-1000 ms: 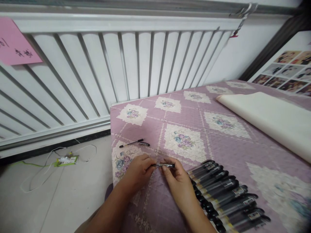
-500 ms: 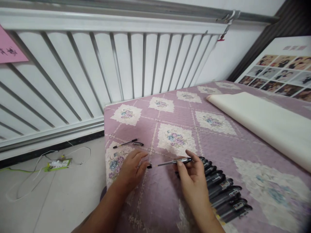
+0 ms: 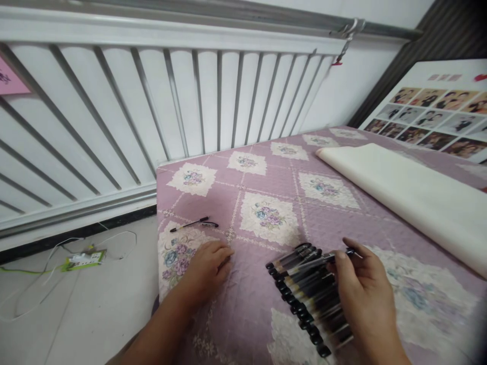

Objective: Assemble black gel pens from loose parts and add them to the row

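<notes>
My right hand (image 3: pixel 367 289) pinches a clear-barrelled gel pen (image 3: pixel 317 261) by its dark end, with the barrel pointing left. It hovers over a slanting row of similar black-capped pens (image 3: pixel 304 299), and hides part of that row. My left hand (image 3: pixel 209 266) is by the near left side of the purple floral bedcover (image 3: pixel 247 284), its fingers curled together; whether anything is inside them is hidden. Beyond it lie a thin pen refill (image 3: pixel 190 224) with dark ends and a loose black pen cap (image 3: pixel 210 223).
A rolled cream sheet (image 3: pixel 403 187) lies on the right of the bed. Behind stands a white radiator (image 3: pixel 205 101) with a pipe above. A photo board (image 3: pixel 433 111) leans at the back right. On the floor at left are a power strip (image 3: pixel 83 259) and cables.
My right hand has moved right with the pen, over the row. The small black end piece at my left fingertips is no longer visible. The view has shifted slightly.
</notes>
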Tool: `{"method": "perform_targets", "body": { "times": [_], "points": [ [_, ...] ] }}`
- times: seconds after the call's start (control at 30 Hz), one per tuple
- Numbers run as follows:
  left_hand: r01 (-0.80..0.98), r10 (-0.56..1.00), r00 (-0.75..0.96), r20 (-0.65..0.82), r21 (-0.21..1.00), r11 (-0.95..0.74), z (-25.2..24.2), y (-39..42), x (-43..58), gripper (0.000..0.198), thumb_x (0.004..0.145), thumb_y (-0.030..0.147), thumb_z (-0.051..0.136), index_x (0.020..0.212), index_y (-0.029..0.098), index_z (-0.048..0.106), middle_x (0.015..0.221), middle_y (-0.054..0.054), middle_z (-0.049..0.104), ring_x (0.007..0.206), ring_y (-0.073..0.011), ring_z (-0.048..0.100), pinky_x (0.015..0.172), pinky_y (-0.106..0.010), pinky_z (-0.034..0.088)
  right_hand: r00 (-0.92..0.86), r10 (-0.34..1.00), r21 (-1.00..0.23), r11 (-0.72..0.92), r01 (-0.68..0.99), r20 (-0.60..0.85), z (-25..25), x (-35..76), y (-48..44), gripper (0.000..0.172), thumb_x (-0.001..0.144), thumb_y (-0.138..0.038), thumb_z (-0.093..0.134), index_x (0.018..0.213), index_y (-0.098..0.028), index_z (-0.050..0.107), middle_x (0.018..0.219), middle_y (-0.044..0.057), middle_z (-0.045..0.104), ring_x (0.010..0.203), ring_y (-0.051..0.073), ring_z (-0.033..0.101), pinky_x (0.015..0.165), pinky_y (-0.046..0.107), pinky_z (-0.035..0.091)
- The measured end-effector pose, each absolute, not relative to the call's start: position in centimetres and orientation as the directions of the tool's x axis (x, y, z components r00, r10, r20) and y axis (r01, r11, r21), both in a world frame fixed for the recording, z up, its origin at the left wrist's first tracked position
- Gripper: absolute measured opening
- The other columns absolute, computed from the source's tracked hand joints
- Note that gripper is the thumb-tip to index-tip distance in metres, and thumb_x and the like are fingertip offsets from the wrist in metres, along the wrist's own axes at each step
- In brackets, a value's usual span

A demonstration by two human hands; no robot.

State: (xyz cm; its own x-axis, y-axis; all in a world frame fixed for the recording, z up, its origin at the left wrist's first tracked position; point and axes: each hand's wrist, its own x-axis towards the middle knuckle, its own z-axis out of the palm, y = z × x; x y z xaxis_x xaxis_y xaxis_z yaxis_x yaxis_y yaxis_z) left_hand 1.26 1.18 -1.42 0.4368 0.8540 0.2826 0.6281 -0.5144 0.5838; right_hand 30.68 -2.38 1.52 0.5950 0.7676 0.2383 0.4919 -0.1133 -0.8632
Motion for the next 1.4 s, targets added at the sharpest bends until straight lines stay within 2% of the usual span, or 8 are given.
{"method": "perform_targets", "body": {
  "times": [0.23, 0.57, 0.8, 1.07, 1.23, 1.4],
  "points": [
    [0.632, 0.86, 0.436, 0.263, 0.591, -0.501, -1.3, 1.2, 1.3, 0.023, 0.087, 0.023, 0.051, 0.105, 0.022, 0.065, 0.108, -0.008, 0.066, 0.102, -0.0231, 0.058, 0.091, -0.04, 0.044, 0.535, 0.829, -0.757, -0.243, 0.607, 0.163, 1.7, 32.0, -2.3, 0.056, 0.08, -0.055, 0.051, 0.124, -0.021, 0.052, 0.061, -0.002, 0.058, 0.058, 0.021, 0.059, 0.055, 0.033, 0.045],
    [0.654, 0.857, 0.443, 0.262, 0.559, -0.509, -1.4, 1.3, 1.4, 0.021, 0.087, 0.022, 0.051, 0.103, 0.022, 0.065, 0.105, -0.006, 0.067, 0.1, -0.0232, 0.059, 0.09, -0.039, 0.045, 0.497, 0.844, -0.584, -0.303, 0.753, 0.203, 2.2, 32.3, -2.2, 0.054, 0.075, -0.057, 0.046, 0.112, -0.021, 0.062, 0.062, -0.001, 0.06, 0.057, 0.02, 0.06, 0.053, 0.03, 0.044],
    [0.661, 0.862, 0.442, 0.248, 0.559, -0.5, -1.5, 1.3, 1.4, 0.02, 0.087, 0.021, 0.052, 0.103, 0.022, 0.064, 0.106, -0.006, 0.066, 0.101, -0.0233, 0.058, 0.09, -0.04, 0.044, 0.485, 0.859, -0.578, -0.313, 0.754, 0.167, 2.1, 32.6, -1.9, 0.056, 0.073, -0.059, 0.046, 0.11, -0.021, 0.063, 0.068, 0.002, 0.065, 0.062, 0.022, 0.063, 0.057, 0.032, 0.045],
    [0.658, 0.864, 0.426, 0.267, 0.565, -0.499, -1.5, 1.3, 1.4, 0.021, 0.088, 0.022, 0.05, 0.104, 0.023, 0.064, 0.106, -0.007, 0.066, 0.101, -0.0234, 0.058, 0.09, -0.04, 0.045, 0.496, 0.849, -0.6, -0.304, 0.74, 0.182, 2.2, 32.8, -2.0, 0.052, 0.074, -0.057, 0.047, 0.108, -0.021, 0.063, 0.064, 0.0, 0.064, 0.055, 0.019, 0.061, 0.052, 0.03, 0.044],
    [0.669, 0.884, 0.342, 0.318, 0.579, -0.467, -2.1, 1.4, 1.4, 0.023, 0.09, 0.023, 0.047, 0.104, 0.022, 0.065, 0.104, -0.008, 0.066, 0.099, -0.0228, 0.059, 0.089, -0.04, 0.047, 0.494, 0.828, -0.629, -0.24, 0.739, 0.264, 2.2, 31.8, -2.3, 0.044, 0.077, -0.054, 0.049, 0.102, -0.022, 0.066, 0.068, 0.001, 0.067, 0.055, 0.018, 0.061, 0.051, 0.028, 0.045],
    [0.705, 0.899, 0.207, 0.386, 0.578, -0.411, -2.5, 2.1, 0.9, 0.025, 0.089, 0.02, 0.046, 0.106, 0.021, 0.063, 0.105, -0.008, 0.065, 0.101, -0.0234, 0.057, 0.092, -0.042, 0.045, 0.435, 0.849, -0.694, -0.118, 0.71, 0.3, 1.7, 28.9, -2.9, 0.036, 0.082, -0.05, 0.049, 0.098, -0.024, 0.068, 0.081, 0.003, 0.072, 0.069, 0.019, 0.066, 0.063, 0.029, 0.052]
  ]
}}
